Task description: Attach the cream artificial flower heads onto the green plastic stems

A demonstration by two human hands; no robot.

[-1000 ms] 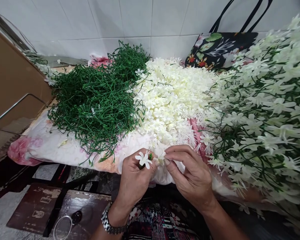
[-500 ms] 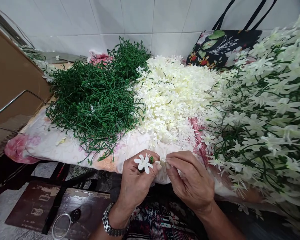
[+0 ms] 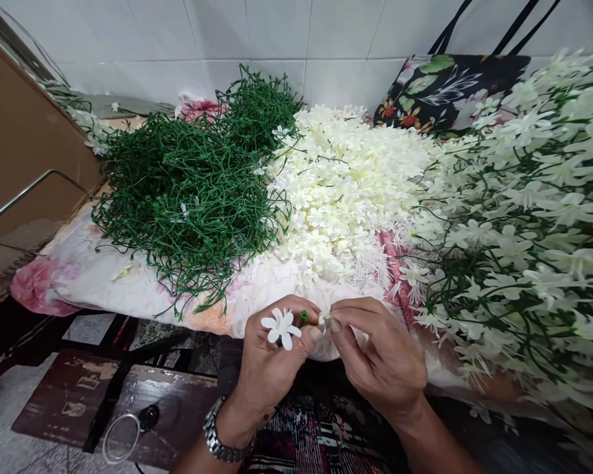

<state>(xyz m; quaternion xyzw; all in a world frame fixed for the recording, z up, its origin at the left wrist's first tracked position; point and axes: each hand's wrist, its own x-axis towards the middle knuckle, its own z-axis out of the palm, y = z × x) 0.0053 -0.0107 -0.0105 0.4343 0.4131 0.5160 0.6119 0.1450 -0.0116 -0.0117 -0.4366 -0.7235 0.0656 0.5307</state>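
Note:
My left hand (image 3: 274,359) is closed around a green artificial stem, with an open white artificial flower (image 3: 281,328) showing above its fingers. A green stem tip (image 3: 304,316) pokes out beside that bloom. Between both hands' fingertips sits a small white flower piece (image 3: 323,320), partly hidden by the fingers. My right hand (image 3: 378,355) pinches it from the right with thumb and fingers. Beyond my hands lie a tangled heap of green plastic stems (image 3: 192,191) and a pile of loose white blossoms (image 3: 340,191).
Assembled white flower sprays (image 3: 534,250) mass along the right. A floral cloth (image 3: 143,296) covers the work surface. Against the tiled wall leans a black floral bag (image 3: 449,95). Cardboard (image 3: 34,151) stands at left, and a clear plastic cup rim (image 3: 121,438) shows below.
The view has shifted slightly. The white piece between the fingertips has turned a little, and the flower above my left hand now faces me more. Both hands keep their holds.

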